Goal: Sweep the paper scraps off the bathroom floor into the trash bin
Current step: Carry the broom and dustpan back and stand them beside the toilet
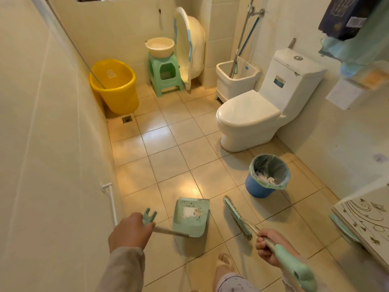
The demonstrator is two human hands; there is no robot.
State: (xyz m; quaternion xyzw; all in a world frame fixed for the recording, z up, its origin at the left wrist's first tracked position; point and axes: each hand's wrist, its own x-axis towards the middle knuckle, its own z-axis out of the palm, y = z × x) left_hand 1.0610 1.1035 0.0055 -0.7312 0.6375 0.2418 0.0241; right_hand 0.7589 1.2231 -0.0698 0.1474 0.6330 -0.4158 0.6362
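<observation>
My left hand [129, 231] grips the handle of a pale green dustpan [190, 218] that rests on the tiled floor in front of me. A white paper scrap [190, 212] and small dark specks lie inside the pan. My right hand [268, 246] holds the handle of a green broom [236, 217], whose head touches the floor just right of the pan. A blue trash bin [266, 177] with a green liner stands further right, with white paper in it. I see no scraps on the open floor.
A white toilet [250, 121] stands behind the bin. A yellow bucket [114, 85], a green stool [165, 73] with a basin and a mop sink [236, 77] line the far wall. A patterned cabinet [366, 222] juts in at right. My bare foot [225, 263] is below the pan.
</observation>
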